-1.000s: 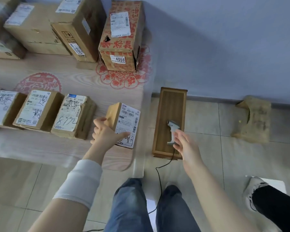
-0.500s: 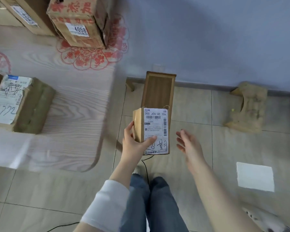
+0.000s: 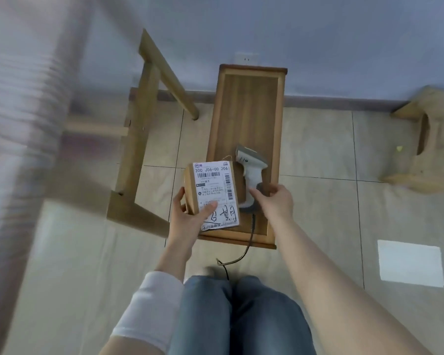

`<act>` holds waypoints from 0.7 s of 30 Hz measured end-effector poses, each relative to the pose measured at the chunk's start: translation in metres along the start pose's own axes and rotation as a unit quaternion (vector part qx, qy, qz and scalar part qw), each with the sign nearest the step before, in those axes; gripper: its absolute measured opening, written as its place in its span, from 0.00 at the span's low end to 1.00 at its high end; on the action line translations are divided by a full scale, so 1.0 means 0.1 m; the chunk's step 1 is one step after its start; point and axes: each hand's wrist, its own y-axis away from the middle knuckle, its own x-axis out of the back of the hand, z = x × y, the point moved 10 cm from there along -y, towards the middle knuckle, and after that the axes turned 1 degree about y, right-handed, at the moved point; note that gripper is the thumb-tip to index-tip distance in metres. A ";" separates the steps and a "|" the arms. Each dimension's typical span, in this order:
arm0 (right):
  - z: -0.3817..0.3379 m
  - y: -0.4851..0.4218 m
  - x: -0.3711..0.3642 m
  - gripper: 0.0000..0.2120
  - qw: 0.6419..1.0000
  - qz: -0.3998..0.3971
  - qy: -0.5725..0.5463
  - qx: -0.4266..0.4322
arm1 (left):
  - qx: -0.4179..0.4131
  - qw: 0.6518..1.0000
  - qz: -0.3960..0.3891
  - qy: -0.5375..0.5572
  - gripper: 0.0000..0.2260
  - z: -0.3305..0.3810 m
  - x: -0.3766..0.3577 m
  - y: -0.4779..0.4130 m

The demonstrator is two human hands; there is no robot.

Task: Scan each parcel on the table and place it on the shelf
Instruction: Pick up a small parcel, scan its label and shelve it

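Between the hands: a small brown cardboard parcel with a white printed shipping label (image 3: 214, 194) is held up above the near end of a low, long brown wooden stool (image 3: 246, 119), label side facing up to the camera.
Left hand: the left hand (image 3: 190, 216) is closed around the parcel's near left corner, thumb lying across the label, fingers hidden behind the box.
Right hand: the right hand (image 3: 276, 201) rests on the grip of a white and grey handheld barcode scanner (image 3: 251, 172), which lies on the stool just behind the parcel; the fingers curl onto the handle, but I cannot tell if the grasp is already complete.
Cable: a dark cable (image 3: 244, 249) goes from the scanner over the stool's near edge down to the floor.
Step in hand: I judge it is picking up the scanner, so this parcel is not yet scanned.
Next move: lift the scanner, turn its head to the barcode, and keep the left thumb away from the printed bars.
Change from earlier frame: half a second before, the right hand was open and empty beside the parcel; now it has reached the scanner, and the parcel sits lower and nearer to it.
Surface: only a blurred edge and light wooden legs (image 3: 139, 139) appear, left of the left hand.
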 end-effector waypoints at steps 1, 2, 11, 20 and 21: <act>0.00 -0.07 -0.06 0.27 1.000 0.008 0.019 0.010 | -0.002 1.000 0.001 -0.004 0.39 -0.02 0.00 -0.07; 0.00 -0.13 -0.11 0.27 0.999 0.018 0.039 0.018 | -0.004 1.000 0.001 -0.007 0.39 -0.04 0.00 -0.12; 0.03 -0.31 -0.20 0.22 0.997 0.028 0.071 0.018 | -0.011 1.000 -0.005 -0.018 0.37 -0.06 -0.04 -0.26; -0.08 0.84 0.70 0.19 0.993 0.006 0.120 0.007 | 0.049 0.999 -0.005 0.003 0.38 0.16 0.11 1.08; -0.10 1.01 0.85 0.19 0.992 0.008 0.124 0.005 | 0.045 0.999 -0.009 0.000 0.38 0.26 0.12 1.29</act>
